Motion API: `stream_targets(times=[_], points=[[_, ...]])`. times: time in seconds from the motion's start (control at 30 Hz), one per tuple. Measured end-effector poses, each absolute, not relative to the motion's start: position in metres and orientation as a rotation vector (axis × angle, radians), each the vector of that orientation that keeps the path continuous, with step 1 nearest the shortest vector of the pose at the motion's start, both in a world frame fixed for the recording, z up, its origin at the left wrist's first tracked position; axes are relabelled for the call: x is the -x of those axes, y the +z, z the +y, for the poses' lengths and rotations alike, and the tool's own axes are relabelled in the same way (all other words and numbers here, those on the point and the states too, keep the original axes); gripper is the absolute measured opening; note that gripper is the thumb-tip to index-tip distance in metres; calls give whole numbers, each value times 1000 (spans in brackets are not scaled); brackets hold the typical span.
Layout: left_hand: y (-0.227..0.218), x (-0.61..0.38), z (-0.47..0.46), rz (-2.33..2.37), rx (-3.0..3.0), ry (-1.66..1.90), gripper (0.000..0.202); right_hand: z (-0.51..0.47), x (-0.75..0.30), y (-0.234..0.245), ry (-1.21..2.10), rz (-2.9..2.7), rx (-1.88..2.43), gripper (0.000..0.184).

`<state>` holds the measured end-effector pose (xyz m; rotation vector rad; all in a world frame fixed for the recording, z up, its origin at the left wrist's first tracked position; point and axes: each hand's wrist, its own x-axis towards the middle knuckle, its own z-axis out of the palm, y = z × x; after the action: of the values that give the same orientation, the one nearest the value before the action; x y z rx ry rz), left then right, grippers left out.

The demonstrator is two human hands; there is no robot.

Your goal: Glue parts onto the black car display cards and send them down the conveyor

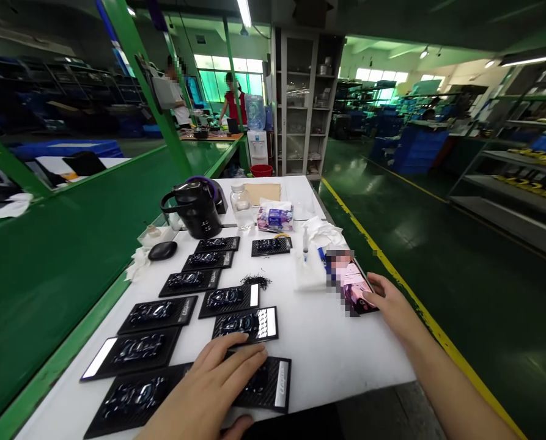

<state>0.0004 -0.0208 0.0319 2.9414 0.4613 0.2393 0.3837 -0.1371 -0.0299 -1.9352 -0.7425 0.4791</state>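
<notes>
My left hand (213, 385) lies flat, fingers spread, on a black plaque with a dark model car (268, 382) at the near edge of the white table (337, 348). Several similar black plaques (151, 315) lie in two rows up the table's left side. My right hand (389, 305) rests against a lit smartphone (353, 284) lying on the table, thumb on its screen. A small heap of black shreds (255, 280) sits between the plaques.
A black kettle (194, 208), clear bottle (240, 206), wrapped packet (275, 217), crumpled tissues (323, 232) and a black mouse-shaped object (162, 250) stand further back. A green partition (47, 256) borders the left; the yellow-lined aisle (392, 256) runs right. Two people stand at a far bench.
</notes>
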Motion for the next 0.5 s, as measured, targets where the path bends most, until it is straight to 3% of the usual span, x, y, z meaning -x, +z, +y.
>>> stream_targets(times=[0.23,0.5], points=[[38,-18,-7,478,-2715,4,74,-139,-381,-39,500,-750,1919,55],[24,19,0,548,-2716,526,80,-137,-383,-43,462,-778,1910,55]])
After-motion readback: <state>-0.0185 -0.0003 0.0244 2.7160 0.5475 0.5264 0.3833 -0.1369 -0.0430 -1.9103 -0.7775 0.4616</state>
